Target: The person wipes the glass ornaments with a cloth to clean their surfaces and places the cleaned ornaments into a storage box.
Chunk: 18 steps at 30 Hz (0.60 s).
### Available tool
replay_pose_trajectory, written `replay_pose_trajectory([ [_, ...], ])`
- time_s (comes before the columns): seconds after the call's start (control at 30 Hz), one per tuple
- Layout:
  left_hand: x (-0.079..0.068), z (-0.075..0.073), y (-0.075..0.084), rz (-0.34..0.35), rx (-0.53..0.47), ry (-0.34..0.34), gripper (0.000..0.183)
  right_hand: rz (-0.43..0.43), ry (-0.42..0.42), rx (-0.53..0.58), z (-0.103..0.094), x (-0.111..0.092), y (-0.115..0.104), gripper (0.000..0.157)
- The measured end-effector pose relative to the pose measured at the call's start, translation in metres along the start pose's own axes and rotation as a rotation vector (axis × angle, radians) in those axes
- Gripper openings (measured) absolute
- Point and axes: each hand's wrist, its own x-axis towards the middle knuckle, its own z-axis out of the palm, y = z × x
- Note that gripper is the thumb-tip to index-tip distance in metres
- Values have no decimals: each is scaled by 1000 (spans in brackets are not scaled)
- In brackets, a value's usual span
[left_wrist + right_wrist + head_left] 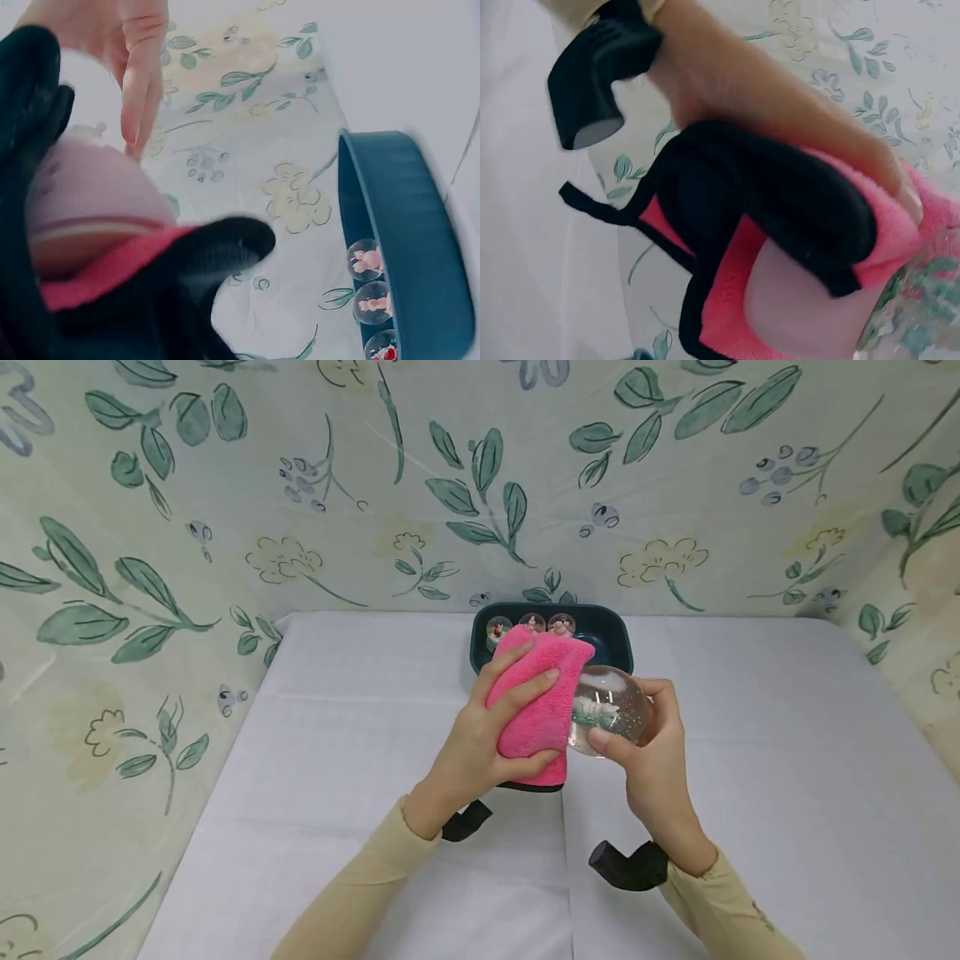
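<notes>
A clear snow globe [611, 703] with a whitish and green figure and floating flecks inside is tipped on its side above the white table. My right hand [660, 768] grips the glass ball, thumb on the near side. A bright pink cloth [542, 714] with black edging is spread under the fingers of my left hand [476, 739], which wraps it around the globe's base end. In the right wrist view the smooth pale pink base [802, 304] shows between folds of the cloth; the left wrist view shows the base [97, 184] too.
Behind the hands stands a dark teal tray [618, 643] with three small globes [532, 624] holding little figures, in its left part. White cloth [337, 735] covers the table. A leaf-and-flower patterned curtain [480, 527] rises at the back and sides.
</notes>
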Motion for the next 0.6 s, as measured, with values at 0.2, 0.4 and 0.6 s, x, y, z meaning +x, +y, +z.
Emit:
replay_pose_trajectory([
  [0.2, -5, 2, -3, -85, -20, 14, 69, 197, -73, -58, -1, 1, -2, 53],
  [0.4, -2, -13, -10, -168, -144, 9, 68, -120, -351, -330, -14, 2, 0, 101],
  [0.6, -1, -16, -3, -111, -152, -28, 69, -590, -334, -552, -25, 20, 9, 82],
])
